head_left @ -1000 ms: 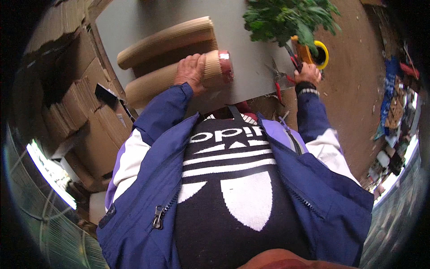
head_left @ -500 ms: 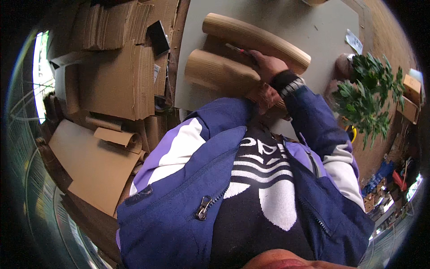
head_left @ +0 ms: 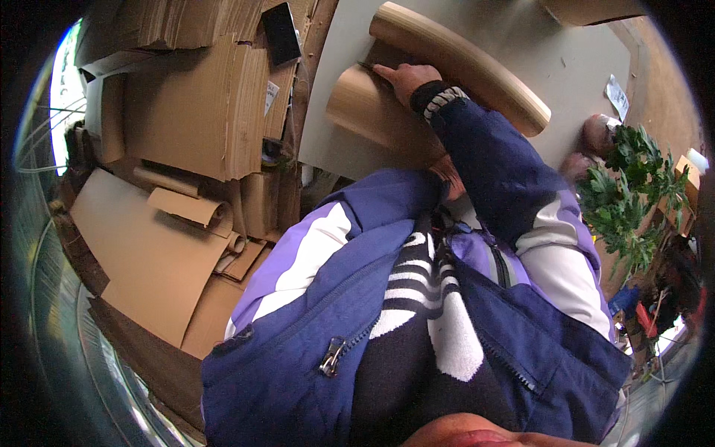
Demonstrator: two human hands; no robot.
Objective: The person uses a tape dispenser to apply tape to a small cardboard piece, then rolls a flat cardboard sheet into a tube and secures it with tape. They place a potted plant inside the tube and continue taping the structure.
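Brown corrugated cardboard lies curled on the grey tabletop (head_left: 514, 37), with a long far roll (head_left: 469, 63) and a nearer curled piece (head_left: 376, 112). Whether the two join is hidden. My right hand (head_left: 411, 80) is at the left end of the gap between them, its index finger stretched along the far edge of the nearer piece. The other fingers are closed round a slim utility knife, now almost wholly covered by the hand. Close to my body, my left hand (head_left: 447, 177) rests by the near right part of the cardboard; my sleeves hide most of its fingers.
Stacked cardboard sheets (head_left: 179, 112) stand at the left, with a black phone (head_left: 281, 33) on top. Below them are a loose flat sheet (head_left: 141, 253) and small rolls (head_left: 190, 207). On the right are a leafy plant (head_left: 633, 194) and a paper slip (head_left: 617, 97).
My right hand has moved left and away from me along the gap, taking the knife toward the left end. The view has shifted, and my left hand is more covered by the sleeve.
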